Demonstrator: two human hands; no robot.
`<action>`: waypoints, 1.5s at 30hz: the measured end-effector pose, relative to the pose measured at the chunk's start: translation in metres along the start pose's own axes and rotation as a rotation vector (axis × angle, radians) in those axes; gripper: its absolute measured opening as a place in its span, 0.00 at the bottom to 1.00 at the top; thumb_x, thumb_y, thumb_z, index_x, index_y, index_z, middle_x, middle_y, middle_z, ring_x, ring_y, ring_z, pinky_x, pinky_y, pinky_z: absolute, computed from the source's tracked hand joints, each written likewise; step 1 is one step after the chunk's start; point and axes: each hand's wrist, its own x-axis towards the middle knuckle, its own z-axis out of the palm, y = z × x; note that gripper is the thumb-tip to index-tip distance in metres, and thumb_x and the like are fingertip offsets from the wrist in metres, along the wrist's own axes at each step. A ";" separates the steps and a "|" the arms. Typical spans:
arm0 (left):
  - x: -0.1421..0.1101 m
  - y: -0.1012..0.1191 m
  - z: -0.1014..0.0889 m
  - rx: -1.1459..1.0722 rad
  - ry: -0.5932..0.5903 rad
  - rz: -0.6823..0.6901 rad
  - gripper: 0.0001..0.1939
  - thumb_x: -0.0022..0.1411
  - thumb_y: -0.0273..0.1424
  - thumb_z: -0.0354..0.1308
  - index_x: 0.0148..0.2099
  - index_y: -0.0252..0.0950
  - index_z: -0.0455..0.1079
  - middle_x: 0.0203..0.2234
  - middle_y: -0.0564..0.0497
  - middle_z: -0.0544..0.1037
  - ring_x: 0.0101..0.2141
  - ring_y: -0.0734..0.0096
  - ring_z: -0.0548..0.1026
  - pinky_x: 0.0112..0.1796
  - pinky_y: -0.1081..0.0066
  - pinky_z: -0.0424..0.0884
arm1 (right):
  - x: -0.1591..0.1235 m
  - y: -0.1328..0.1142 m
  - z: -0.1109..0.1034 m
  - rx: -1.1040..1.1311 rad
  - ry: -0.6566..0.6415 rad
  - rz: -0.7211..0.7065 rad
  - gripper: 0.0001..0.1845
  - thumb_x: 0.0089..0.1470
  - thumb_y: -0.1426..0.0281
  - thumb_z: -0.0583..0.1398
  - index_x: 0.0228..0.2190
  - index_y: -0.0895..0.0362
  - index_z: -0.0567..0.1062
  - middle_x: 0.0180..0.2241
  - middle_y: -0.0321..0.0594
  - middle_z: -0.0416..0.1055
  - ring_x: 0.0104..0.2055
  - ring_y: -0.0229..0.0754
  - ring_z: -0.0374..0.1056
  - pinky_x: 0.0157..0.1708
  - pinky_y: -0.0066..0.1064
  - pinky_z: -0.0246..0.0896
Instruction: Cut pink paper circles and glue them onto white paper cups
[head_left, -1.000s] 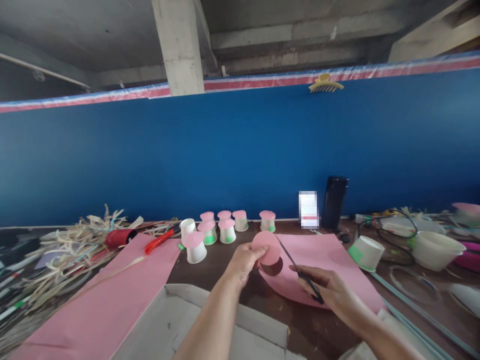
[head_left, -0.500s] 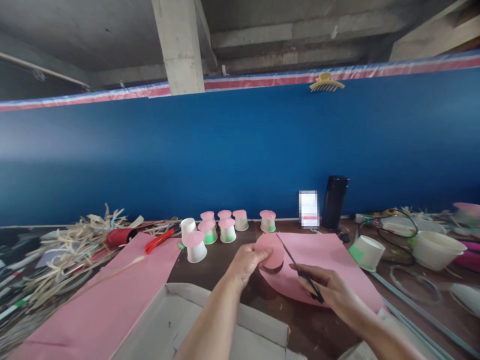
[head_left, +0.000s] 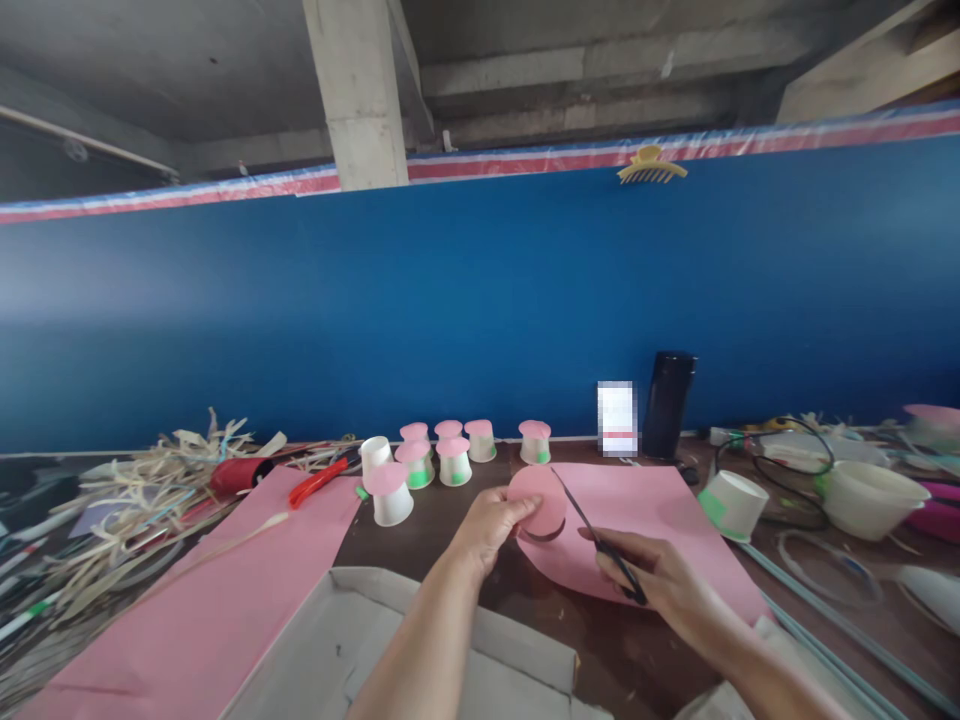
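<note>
My left hand (head_left: 487,522) pinches a round pink paper disc (head_left: 541,499) just above the table. My right hand (head_left: 654,580) grips black scissors (head_left: 592,535), whose blades point up and left toward the disc's right edge. Under both lies a pink paper sheet (head_left: 660,520) with a curved cut edge. Several upturned white paper cups topped with pink discs (head_left: 450,452) stand in a cluster behind my left hand.
A larger pink sheet (head_left: 202,590) lies at the left beside a heap of straw strips (head_left: 127,500) and red-handled scissors (head_left: 319,480). An open cardboard box (head_left: 337,650) sits near me. A black bottle (head_left: 669,403), white cups (head_left: 731,505) and cables (head_left: 780,470) crowd the right.
The disc in my left hand has shifted slightly, down toward the sheet and then a little left. My right hand with the scissors has barely moved.
</note>
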 end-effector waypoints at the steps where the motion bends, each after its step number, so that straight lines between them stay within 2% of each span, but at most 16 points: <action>1: 0.000 0.000 0.000 -0.003 0.000 -0.001 0.21 0.42 0.43 0.68 0.32 0.29 0.76 0.22 0.49 0.75 0.21 0.78 0.65 0.25 0.74 0.58 | 0.000 0.000 0.000 0.002 -0.001 0.003 0.28 0.46 0.59 0.63 0.46 0.61 0.75 0.23 0.35 0.62 0.25 0.35 0.54 0.23 0.28 0.48; 12: -0.001 0.003 0.000 -0.011 0.012 -0.012 0.20 0.41 0.42 0.69 0.30 0.29 0.75 0.19 0.50 0.74 0.18 0.80 0.62 0.23 0.75 0.57 | 0.003 0.007 -0.002 0.017 -0.008 -0.008 0.25 0.47 0.61 0.63 0.46 0.60 0.76 0.23 0.33 0.62 0.25 0.35 0.54 0.25 0.29 0.49; 22: 0.002 -0.002 -0.002 0.006 0.019 -0.013 0.21 0.43 0.42 0.68 0.33 0.29 0.75 0.23 0.48 0.75 0.21 0.79 0.64 0.24 0.76 0.57 | 0.001 0.008 -0.002 0.007 -0.014 0.006 0.27 0.48 0.60 0.62 0.47 0.61 0.74 0.22 0.33 0.60 0.25 0.34 0.52 0.24 0.28 0.46; 28: 0.003 -0.003 -0.004 0.010 0.038 -0.010 0.19 0.42 0.42 0.68 0.29 0.30 0.74 0.19 0.52 0.71 0.19 0.81 0.60 0.23 0.76 0.53 | 0.002 0.008 -0.002 -0.007 -0.017 -0.001 0.26 0.48 0.60 0.62 0.47 0.62 0.74 0.22 0.32 0.59 0.25 0.34 0.50 0.24 0.28 0.44; 33: 0.005 -0.005 -0.005 -0.017 0.067 -0.026 0.19 0.43 0.40 0.68 0.32 0.29 0.75 0.21 0.50 0.74 0.19 0.80 0.61 0.23 0.76 0.54 | 0.001 0.004 -0.001 0.010 0.016 0.024 0.27 0.46 0.60 0.63 0.47 0.62 0.75 0.22 0.33 0.61 0.24 0.34 0.53 0.23 0.28 0.46; 39: 0.008 -0.007 -0.004 -0.136 0.127 -0.053 0.18 0.42 0.35 0.70 0.36 0.29 0.75 0.25 0.47 0.76 0.22 0.77 0.67 0.22 0.78 0.56 | 0.004 -0.006 -0.001 0.039 0.168 0.031 0.32 0.40 0.55 0.64 0.44 0.62 0.77 0.22 0.36 0.65 0.24 0.36 0.58 0.22 0.27 0.52; 45: 0.014 -0.008 -0.005 -0.421 0.240 -0.085 0.14 0.44 0.29 0.69 0.35 0.33 0.72 0.23 0.53 0.74 0.18 0.84 0.64 0.21 0.82 0.59 | 0.006 -0.009 -0.002 0.071 0.212 0.044 0.33 0.36 0.55 0.65 0.42 0.63 0.78 0.20 0.36 0.66 0.22 0.36 0.58 0.21 0.28 0.53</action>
